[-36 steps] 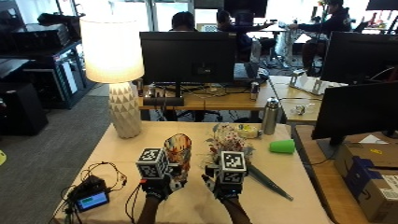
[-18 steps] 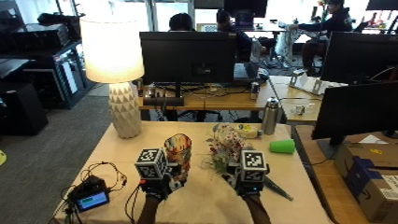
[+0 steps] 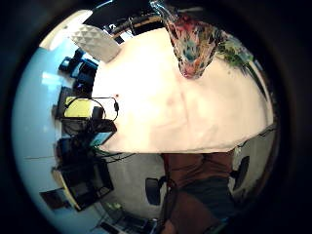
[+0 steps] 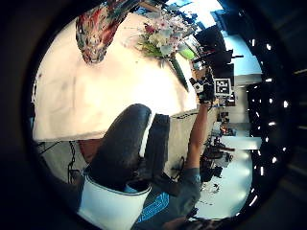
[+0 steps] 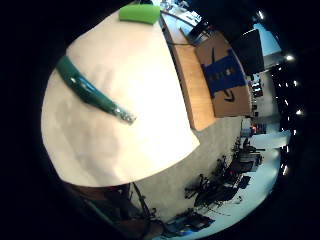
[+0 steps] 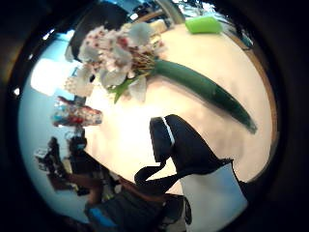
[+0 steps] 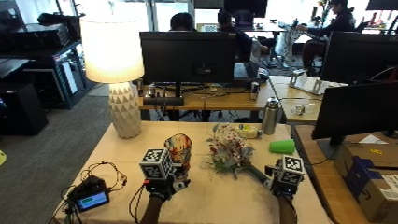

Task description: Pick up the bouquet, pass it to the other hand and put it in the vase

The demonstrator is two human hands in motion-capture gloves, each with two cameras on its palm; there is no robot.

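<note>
Nothing done yet: the bouquet [image 7: 229,151] lies flat on the table [image 7: 205,205], flowers just beside the patterned vase [image 7: 178,148], green wrapped stem pointing toward the right hand [image 7: 283,183]. Pick-up, hand-over and placing all remain. The right hand hovers by the stem end, apart from it, thumb out, grasping nothing. The left hand [image 7: 163,183] sits low in front of the vase, thumb straight, holding nothing.

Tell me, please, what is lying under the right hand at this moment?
The bouquet's green wrapped stem end lies on the cream table beneath the right hand. From above, the hand covers the stem's tip, so contact cannot be judged.
</note>
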